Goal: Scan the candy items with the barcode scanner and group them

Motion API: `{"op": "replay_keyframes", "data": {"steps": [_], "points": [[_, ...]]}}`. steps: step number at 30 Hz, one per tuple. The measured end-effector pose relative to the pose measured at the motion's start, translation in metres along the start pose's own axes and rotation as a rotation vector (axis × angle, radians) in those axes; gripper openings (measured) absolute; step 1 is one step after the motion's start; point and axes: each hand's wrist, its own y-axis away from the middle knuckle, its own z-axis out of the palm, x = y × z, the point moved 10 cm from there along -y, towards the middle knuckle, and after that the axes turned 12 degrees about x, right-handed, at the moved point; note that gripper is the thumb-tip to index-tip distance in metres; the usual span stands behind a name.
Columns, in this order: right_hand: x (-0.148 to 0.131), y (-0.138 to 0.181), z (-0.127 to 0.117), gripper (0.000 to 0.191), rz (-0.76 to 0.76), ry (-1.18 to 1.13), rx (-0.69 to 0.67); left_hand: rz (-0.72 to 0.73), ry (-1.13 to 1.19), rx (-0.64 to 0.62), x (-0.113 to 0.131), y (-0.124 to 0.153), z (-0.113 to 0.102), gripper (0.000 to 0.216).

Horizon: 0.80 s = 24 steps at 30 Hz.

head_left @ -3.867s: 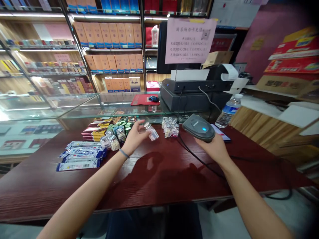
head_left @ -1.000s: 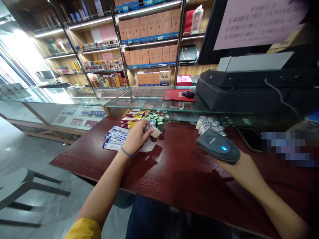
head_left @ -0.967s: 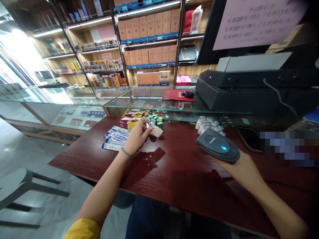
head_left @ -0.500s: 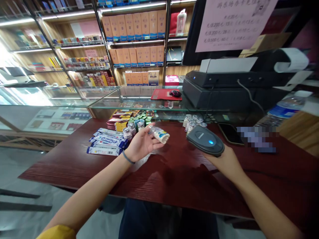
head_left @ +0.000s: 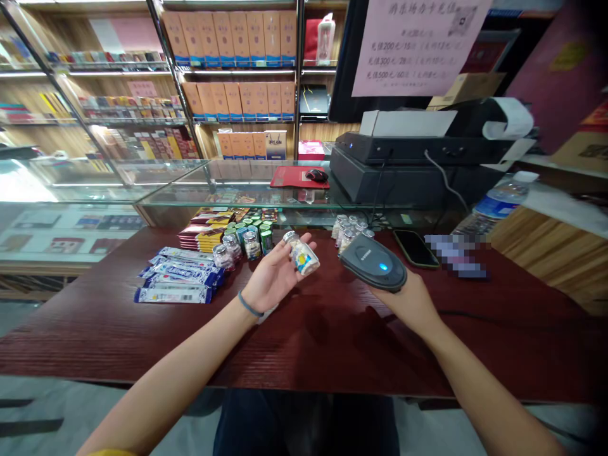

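Note:
My left hand (head_left: pixel 273 278) holds a small clear bottle (head_left: pixel 301 253) with a silver cap and pale contents, tilted on its side above the dark red table (head_left: pixel 294 342). My right hand (head_left: pixel 406 297) grips a dark grey barcode scanner (head_left: pixel 373 261) with a blue light lit on top; its head sits just right of the bottle. A group of similar small bottles (head_left: pixel 349 229) stands behind the scanner. A few more bottles (head_left: pixel 228 250) stand left of my left hand.
Blue-white wrapped bars (head_left: pixel 178 282), stacked flat packs (head_left: pixel 204 231) and green-capped bottles (head_left: pixel 254 231) lie at the back left. A black phone (head_left: pixel 415 247), a water bottle (head_left: pixel 496 202), a black till with printer (head_left: pixel 418 161) and a glass counter (head_left: pixel 190 183) stand behind.
My left hand lifted a bottle from the left group and brought it right, up beside the scanner. The view swung right; the scanner stayed in my right hand.

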Motion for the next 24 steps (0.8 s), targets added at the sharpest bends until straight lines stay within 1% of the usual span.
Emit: {"op": "replay_keyframes", "data": {"steps": [3,7,9,11,14,17,21,24], "points": [[-0.004,0.002,-0.001,0.045,0.015,0.007,0.016,-0.033,-0.003,-0.016,-0.007,-0.001,-0.005,0.029],[-0.007,0.004,0.000,0.045,0.030,0.018,0.014,-0.081,-0.007,0.027,-0.010,-0.001,-0.011,0.044],[-0.006,0.004,0.000,0.045,0.032,0.019,0.014,-0.100,-0.022,0.055,-0.011,0.000,-0.011,0.046],[-0.005,0.004,-0.001,0.045,0.031,0.019,0.016,-0.100,-0.054,0.055,-0.010,0.001,-0.009,0.044],[-0.002,0.003,-0.001,0.046,0.019,0.022,0.006,-0.036,-0.094,0.030,-0.005,0.001,-0.007,0.050],[-0.001,0.003,0.000,0.046,0.008,0.020,-0.015,0.064,-0.102,0.045,0.001,-0.001,-0.010,0.056],[-0.004,0.005,0.000,0.043,0.001,0.027,-0.016,0.192,-0.075,0.055,0.009,-0.004,-0.012,0.052],[-0.008,0.006,0.000,0.045,-0.016,0.041,-0.020,0.256,-0.053,0.051,0.012,-0.005,-0.012,0.051]]}}
